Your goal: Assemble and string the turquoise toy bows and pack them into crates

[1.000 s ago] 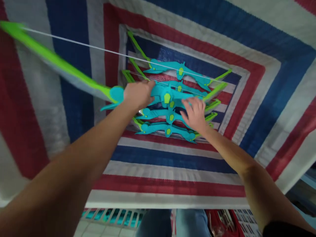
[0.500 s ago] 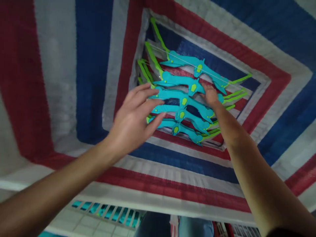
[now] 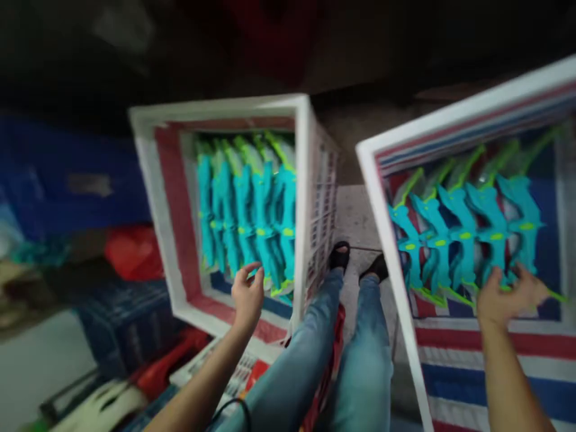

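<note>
My left hand (image 3: 248, 294) hovers at the front of the left white basket (image 3: 302, 198), its fingers loosely bent and apart with nothing in them. Packed upright side by side in that basket are several turquoise toy bows (image 3: 243, 207) with lime-green ends. Over the right basket (image 3: 396, 282), my right hand (image 3: 506, 297) has thumb and fingers apart. It is close to the lower ends of a row of the same kind of toy bows (image 3: 465, 231); blur hides whether it touches one. Striped red, white and blue cloth lines both baskets.
Between the baskets are my jeans-clad legs (image 3: 369, 342) and dark sandals on a pale floor (image 3: 357, 210). Dark blue crates (image 3: 128, 324), a red bag (image 3: 135, 252) and a blue bin (image 3: 67, 174) crowd the left side. The background is dark.
The view has swung left and back, bringing the second basket into sight. My left hand has left the right basket's bows for the left basket; my right hand remains over the right one.
</note>
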Tool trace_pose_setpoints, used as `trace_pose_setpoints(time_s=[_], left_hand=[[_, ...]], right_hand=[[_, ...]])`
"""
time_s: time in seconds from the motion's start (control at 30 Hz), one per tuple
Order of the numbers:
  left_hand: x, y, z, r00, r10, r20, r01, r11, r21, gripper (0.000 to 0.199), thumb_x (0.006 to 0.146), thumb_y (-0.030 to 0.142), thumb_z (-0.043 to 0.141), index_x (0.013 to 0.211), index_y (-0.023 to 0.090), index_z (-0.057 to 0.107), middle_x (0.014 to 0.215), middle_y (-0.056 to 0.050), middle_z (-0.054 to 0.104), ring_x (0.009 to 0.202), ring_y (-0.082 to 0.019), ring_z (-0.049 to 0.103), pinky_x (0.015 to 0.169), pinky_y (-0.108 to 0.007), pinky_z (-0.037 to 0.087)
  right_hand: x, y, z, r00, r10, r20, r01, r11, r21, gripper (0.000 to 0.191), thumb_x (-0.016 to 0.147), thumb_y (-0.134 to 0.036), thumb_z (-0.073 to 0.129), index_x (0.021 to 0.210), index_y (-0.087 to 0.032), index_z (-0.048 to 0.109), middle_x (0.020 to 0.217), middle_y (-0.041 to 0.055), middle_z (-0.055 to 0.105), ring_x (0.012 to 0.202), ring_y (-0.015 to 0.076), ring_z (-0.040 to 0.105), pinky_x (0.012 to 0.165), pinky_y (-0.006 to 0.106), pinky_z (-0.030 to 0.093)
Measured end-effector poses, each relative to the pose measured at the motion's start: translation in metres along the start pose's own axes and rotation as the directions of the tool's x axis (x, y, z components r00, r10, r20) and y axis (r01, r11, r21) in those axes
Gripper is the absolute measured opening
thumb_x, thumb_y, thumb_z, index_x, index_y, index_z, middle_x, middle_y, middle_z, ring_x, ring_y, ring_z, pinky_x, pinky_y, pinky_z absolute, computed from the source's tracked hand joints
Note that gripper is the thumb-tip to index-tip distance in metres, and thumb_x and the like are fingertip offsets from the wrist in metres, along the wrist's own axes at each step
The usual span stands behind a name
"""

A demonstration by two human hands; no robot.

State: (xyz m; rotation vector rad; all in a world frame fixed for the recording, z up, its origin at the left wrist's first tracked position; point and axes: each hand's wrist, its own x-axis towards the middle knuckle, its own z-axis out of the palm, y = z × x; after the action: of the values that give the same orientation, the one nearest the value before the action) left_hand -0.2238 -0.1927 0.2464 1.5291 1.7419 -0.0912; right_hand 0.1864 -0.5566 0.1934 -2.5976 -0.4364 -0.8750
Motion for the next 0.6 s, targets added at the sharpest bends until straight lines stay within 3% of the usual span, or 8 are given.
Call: trace_pose_setpoints(time_s=[0.07, 0.17, 0.2, 0.23, 0.33, 0.4, 0.47, 0.6], left_hand=[[0.021, -0.052, -0.021, 0.978, -0.12, -0.168, 0.114, 0.993, -0.043, 0.041, 0.078, 0.05, 0.046, 0.109, 0.026, 0.058, 0.119, -0.013, 0.062, 0.122, -0.04, 0.058, 0.104, -0.058, 0.048], [0.06, -0.107, -0.05, 0.944, -0.163, -0.288, 0.161, 0.986, -0.028, 0.041, 0.077, 0.038, 0.049, 0.113, 0.019, 0.057, 0.123, -0.017, 0.06, 0.131, -0.039, 0.049, 0.114, -0.057, 0.037], [0.076, -0.119, -0.058, 0.942, -0.167, -0.29, 0.165, 0.986, -0.032, 0.042, 0.077, 0.035, 0.05, 0.115, 0.016, 0.056, 0.124, -0.019, 0.059, 0.132, -0.038, 0.048, 0.115, -0.056, 0.036], [0.093, -0.128, -0.065, 0.945, -0.167, -0.281, 0.161, 0.986, -0.042, 0.044, 0.078, 0.033, 0.051, 0.117, 0.015, 0.056, 0.126, -0.02, 0.058, 0.133, -0.037, 0.048, 0.116, -0.055, 0.035], [0.151, -0.142, -0.08, 0.957, -0.116, -0.267, 0.103, 0.993, -0.062, 0.047, 0.08, 0.03, 0.055, 0.124, 0.013, 0.054, 0.139, -0.023, 0.052, 0.139, -0.034, 0.042, 0.119, -0.052, 0.03], [0.191, -0.145, -0.087, 0.953, -0.07, -0.296, 0.054, 0.997, -0.059, 0.054, 0.08, 0.029, 0.057, 0.131, 0.011, 0.051, 0.149, -0.024, 0.042, 0.146, -0.034, 0.033, 0.121, -0.051, 0.025], [0.23, -0.148, -0.093, 0.949, -0.05, -0.311, 0.029, 0.997, -0.073, 0.064, 0.079, 0.028, 0.06, 0.138, 0.008, 0.046, 0.157, -0.024, 0.033, 0.15, -0.034, 0.024, 0.124, -0.051, 0.02], [0.292, -0.16, -0.101, 0.991, -0.057, -0.12, 0.044, 0.993, -0.112, 0.085, 0.075, 0.025, 0.065, 0.149, 0.003, 0.031, 0.156, -0.026, 0.035, 0.148, -0.038, 0.03, 0.121, -0.051, 0.026]], right_hand=[[0.013, -0.073, -0.034, 0.985, -0.163, -0.052, 0.169, 0.979, 0.118, 0.052, 0.076, -0.069, 0.049, 0.115, -0.044, 0.072, 0.082, 0.0257, 0.072, 0.09, 0.0434, 0.07, 0.068, 0.062, 0.036], [0.019, -0.212, -0.065, 0.895, -0.437, 0.083, 0.396, 0.868, 0.301, 0.03, 0.084, -0.052, 0.054, 0.106, -0.045, 0.073, 0.073, 0.0156, 0.072, 0.078, 0.0339, 0.071, 0.074, 0.056, 0.045], [0.014, -0.261, -0.066, 0.806, -0.569, 0.162, 0.482, 0.791, 0.378, 0.027, 0.088, -0.047, 0.052, 0.103, -0.041, 0.074, 0.073, 0.0126, 0.071, 0.077, 0.0304, 0.07, 0.076, 0.052, 0.047], [0.005, -0.308, -0.061, 0.671, -0.695, 0.259, 0.553, 0.701, 0.45, 0.027, 0.091, -0.041, 0.05, 0.103, -0.035, 0.074, 0.077, 0.0106, 0.072, 0.081, 0.0281, 0.069, 0.08, 0.049, 0.049], [-0.042, -0.434, -0.018, 0.121, -0.929, 0.35, 0.681, 0.334, 0.652, 0.033, 0.098, -0.031, 0.041, 0.103, -0.023, 0.072, 0.09, 0.0096, 0.072, 0.095, 0.0252, 0.062, 0.087, 0.043, 0.045], [-0.082, -0.502, 0.021, -0.161, -0.922, 0.353, 0.68, 0.156, 0.716, 0.036, 0.099, -0.025, 0.037, 0.102, -0.019, 0.072, 0.102, 0.0124, 0.071, 0.107, 0.0266, 0.056, 0.093, 0.044, 0.041], [-0.12, -0.561, 0.06, -0.318, -0.878, 0.357, 0.669, 0.059, 0.741, 0.036, 0.099, -0.019, 0.036, 0.109, -0.016, 0.07, 0.118, 0.0151, 0.066, 0.122, 0.0274, 0.049, 0.104, 0.047, 0.036], [-0.18, -0.647, 0.121, -0.417, -0.829, 0.373, 0.664, 0.002, 0.748, 0.042, 0.1, -0.014, 0.032, 0.133, -0.016, 0.057, 0.142, 0.0142, 0.053, 0.143, 0.028, 0.032, 0.117, 0.06, 0.021]])
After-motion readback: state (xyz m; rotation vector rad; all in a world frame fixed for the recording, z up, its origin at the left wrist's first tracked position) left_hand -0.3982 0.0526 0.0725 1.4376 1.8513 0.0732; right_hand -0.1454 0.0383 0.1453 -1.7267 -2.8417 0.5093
